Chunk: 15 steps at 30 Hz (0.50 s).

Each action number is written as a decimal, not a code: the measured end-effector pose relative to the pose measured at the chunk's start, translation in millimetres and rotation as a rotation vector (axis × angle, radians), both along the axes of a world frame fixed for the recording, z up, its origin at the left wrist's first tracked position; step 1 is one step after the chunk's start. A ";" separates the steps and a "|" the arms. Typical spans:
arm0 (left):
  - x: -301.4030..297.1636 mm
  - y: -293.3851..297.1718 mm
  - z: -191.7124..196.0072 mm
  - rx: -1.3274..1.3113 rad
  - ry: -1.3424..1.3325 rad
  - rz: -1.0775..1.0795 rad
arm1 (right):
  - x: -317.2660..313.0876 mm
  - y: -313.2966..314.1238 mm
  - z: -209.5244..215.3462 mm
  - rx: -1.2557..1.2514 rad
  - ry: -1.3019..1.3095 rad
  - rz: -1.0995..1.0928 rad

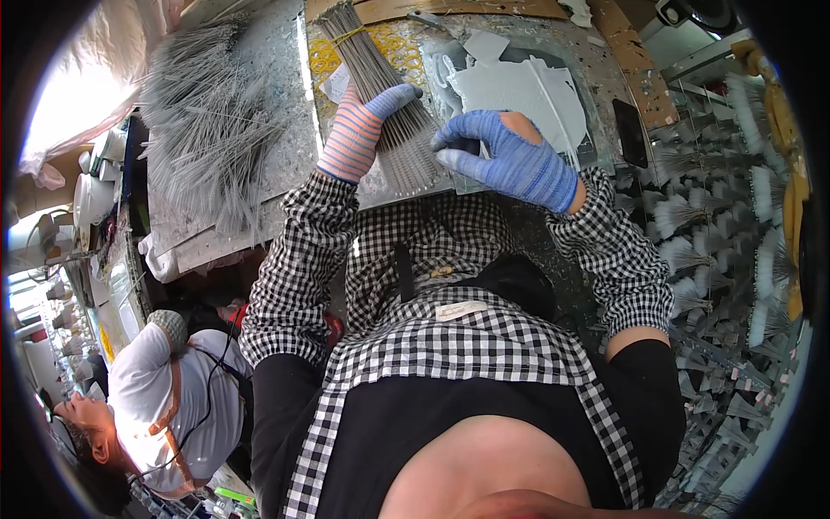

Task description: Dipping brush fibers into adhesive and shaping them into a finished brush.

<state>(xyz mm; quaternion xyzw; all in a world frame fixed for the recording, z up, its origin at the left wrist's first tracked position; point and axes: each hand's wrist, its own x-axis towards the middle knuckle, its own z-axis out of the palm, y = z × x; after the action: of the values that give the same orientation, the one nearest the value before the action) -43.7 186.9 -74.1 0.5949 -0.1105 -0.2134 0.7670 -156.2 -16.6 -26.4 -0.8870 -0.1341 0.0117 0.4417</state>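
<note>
My left hand (361,130), in a pink-and-grey striped glove with a blue thumb, grips a bundle of thin grey wire stems (380,78). A yellow band ties the bundle near its far end, and its lighter near end fans out over the table's front edge. Beside that near end is my right hand (514,160), in a blue glove with a bare patch on its back. Its thumb and fingertips come together at the bundle's right side. Whatever lies between them is too small to make out.
A heap of grey wire stems (212,121) covers the table's left part. White paste (519,99) is spread on a board at the right, near a black phone (629,132). Fan-shaped bristle pieces (683,216) hang at the right. A person (186,398) is at the lower left.
</note>
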 end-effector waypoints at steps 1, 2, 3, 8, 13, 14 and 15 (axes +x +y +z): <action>1.5 -2.4 2.3 0.037 0.044 0.020 | 2.4 -0.1 -2.7 -0.015 0.002 0.002; 2.3 -4.8 4.2 0.047 0.009 0.019 | 5.3 -0.2 -5.5 -0.055 0.032 -0.009; 3.7 -7.8 6.1 0.057 -0.027 0.018 | 8.3 -0.3 -8.3 -0.097 0.039 -0.020; 11.5 -29.1 13.1 0.068 -0.080 0.016 | 24.1 -6.2 -17.4 -0.094 0.152 -0.074; 24.8 -54.6 16.9 0.106 -0.231 0.022 | 29.5 -18.7 -22.7 -0.073 0.168 -0.176; 27.0 -57.9 16.9 0.103 -0.231 -0.001 | 29.5 -21.7 -23.9 -0.038 0.163 -0.174; 30.3 -62.5 17.9 0.096 -0.224 -0.014 | 29.4 -25.6 -24.6 -0.015 0.154 -0.176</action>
<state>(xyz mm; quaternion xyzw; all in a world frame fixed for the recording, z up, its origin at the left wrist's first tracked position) -13.4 124.4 -56.2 0.6505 -0.1891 -0.1561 0.7189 -126.8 -42.2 -51.0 -0.8950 -0.0213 0.0419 0.4435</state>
